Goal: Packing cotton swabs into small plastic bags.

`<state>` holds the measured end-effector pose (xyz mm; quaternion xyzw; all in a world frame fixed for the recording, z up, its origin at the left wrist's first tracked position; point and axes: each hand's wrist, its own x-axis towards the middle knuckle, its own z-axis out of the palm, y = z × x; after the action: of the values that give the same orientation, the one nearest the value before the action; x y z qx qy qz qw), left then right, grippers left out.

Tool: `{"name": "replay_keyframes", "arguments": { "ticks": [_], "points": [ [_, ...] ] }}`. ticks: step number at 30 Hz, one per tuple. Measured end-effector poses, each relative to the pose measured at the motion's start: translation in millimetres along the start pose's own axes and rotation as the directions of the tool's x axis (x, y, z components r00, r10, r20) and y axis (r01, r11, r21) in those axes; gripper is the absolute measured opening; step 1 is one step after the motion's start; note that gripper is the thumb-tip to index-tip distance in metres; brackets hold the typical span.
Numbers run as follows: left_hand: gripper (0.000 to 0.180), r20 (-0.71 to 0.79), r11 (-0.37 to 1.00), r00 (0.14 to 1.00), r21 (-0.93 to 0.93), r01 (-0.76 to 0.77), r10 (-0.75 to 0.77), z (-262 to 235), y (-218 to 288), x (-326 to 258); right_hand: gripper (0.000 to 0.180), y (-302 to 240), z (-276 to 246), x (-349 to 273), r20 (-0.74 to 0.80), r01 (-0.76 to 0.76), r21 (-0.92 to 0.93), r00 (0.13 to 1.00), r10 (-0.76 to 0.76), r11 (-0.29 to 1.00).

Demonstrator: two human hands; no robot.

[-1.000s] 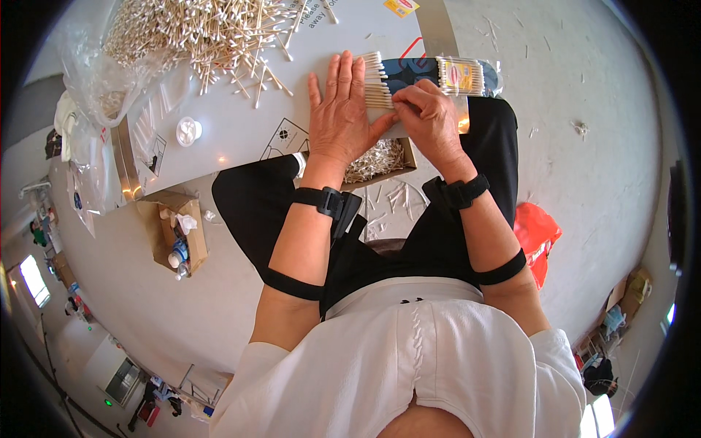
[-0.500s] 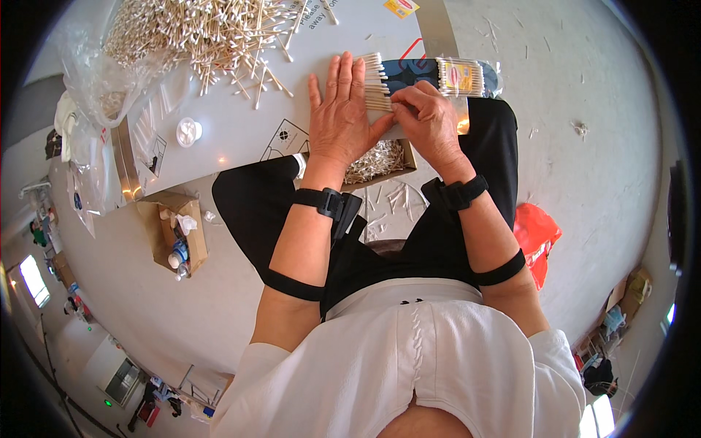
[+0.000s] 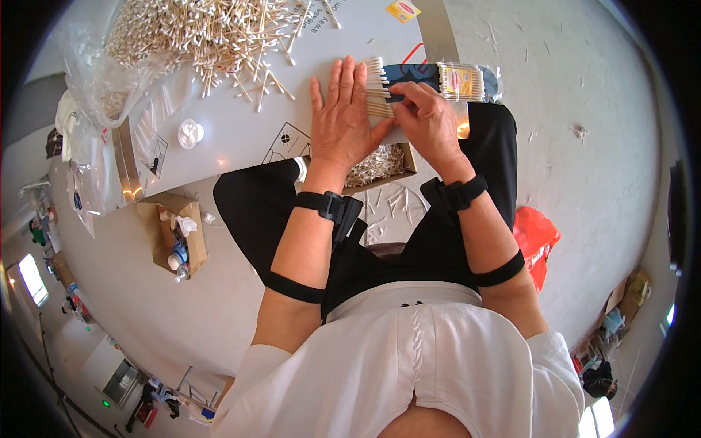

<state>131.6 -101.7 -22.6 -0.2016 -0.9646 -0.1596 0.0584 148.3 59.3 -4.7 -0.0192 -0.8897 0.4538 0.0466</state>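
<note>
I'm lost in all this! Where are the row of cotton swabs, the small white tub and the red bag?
Row of cotton swabs point(image 3: 375, 74): head view, on its upper sticks.
White tub point(image 3: 190, 134): head view, on its round top.
Red bag point(image 3: 534, 231): head view, near its middle.

You have one left hand point(image 3: 339, 123), one right hand point(image 3: 427, 122), two black wrist straps point(image 3: 331, 206), one swab packet point(image 3: 461, 82) at right, one loose yellow card point(image 3: 403, 10) farther off, one white tub point(image 3: 190, 134) at left, and one swab heap point(image 3: 193, 35) far left, too dense to count.
</note>
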Motion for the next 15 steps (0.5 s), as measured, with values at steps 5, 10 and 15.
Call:
{"name": "replay_keyframes", "arguments": {
  "ticks": [5,10,15],
  "points": [
    [0.096,-0.005,1.000,1.000,-0.016,0.004,-0.004,1,0,0,0.023,-1,-1,5,0.083,0.035,-0.158,0.996,-0.022,0.987],
    [0.097,-0.004,1.000,1.000,-0.001,0.014,-0.014,1,1,0,0.023,-1,0,9,0.054,0.023,-0.131,0.998,-0.016,0.991],
    [0.098,0.004,1.000,1.000,-0.002,0.011,-0.011,1,0,0,0.022,1,4,20,0.017,0.044,-0.114,0.999,-0.043,0.993]
  ]
}}
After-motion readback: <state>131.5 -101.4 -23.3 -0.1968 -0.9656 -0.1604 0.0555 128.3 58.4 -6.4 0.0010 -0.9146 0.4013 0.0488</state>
